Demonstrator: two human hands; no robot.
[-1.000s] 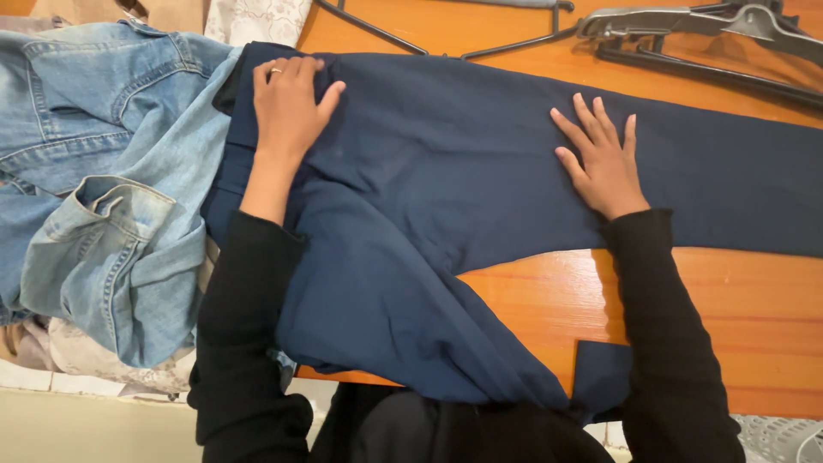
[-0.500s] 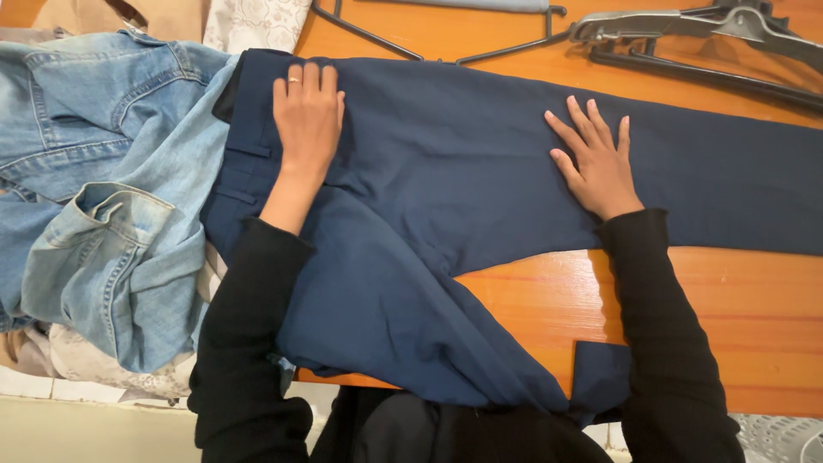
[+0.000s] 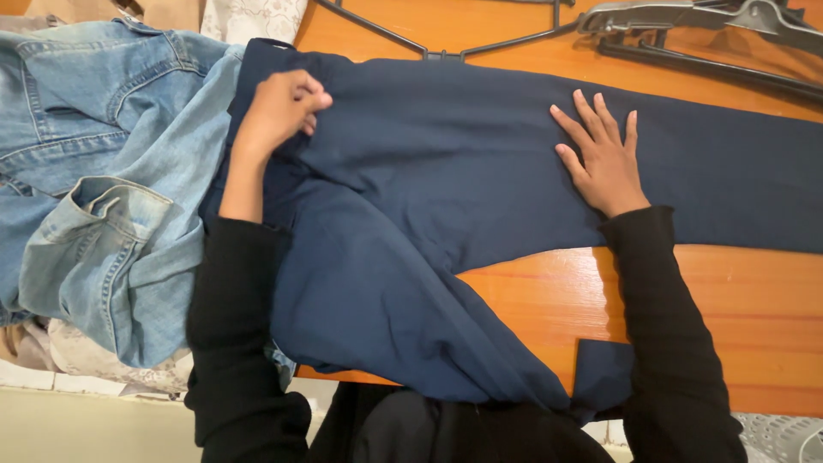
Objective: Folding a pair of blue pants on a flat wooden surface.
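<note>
Left hand (image 3: 279, 107) pinches the trousers (image 3: 446, 171) at the waist; right hand (image 3: 603, 163) lies spread flat. Next needs an even pull.

a light denim jacket (image 3: 103, 171) lies left; dark hangers (image 3: 686, 26), perhaps plastic, rest on the orange table (image 3: 737, 309).

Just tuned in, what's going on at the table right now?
A person has navy trousers spread across an orange wooden table. The left hand is curled, gripping fabric near the waistband; the right hand lies flat on one leg. A denim jacket is heaped at the left, and hangers lie along the far edge.
</note>
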